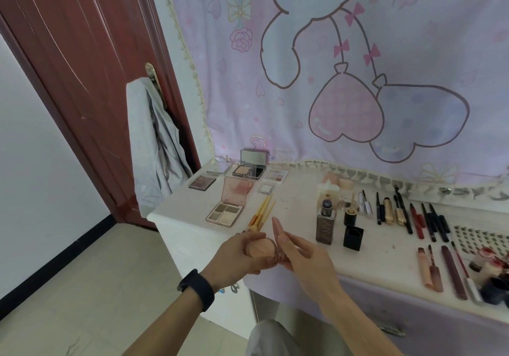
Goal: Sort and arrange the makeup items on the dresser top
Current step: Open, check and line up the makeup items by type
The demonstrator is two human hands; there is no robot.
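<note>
Holding a round peach compact [261,248] in the curled fingers of the left hand [237,256], just above the table [289,204] edge near yellow-handled brushes [261,212]; touching its rim with the right hand [305,259], fingers nearly straight.

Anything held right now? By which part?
Left hand grips the round peach compact by its left rim. Right hand sits at its right edge, fingers mostly straight; whether it grips cannot be told.
</note>
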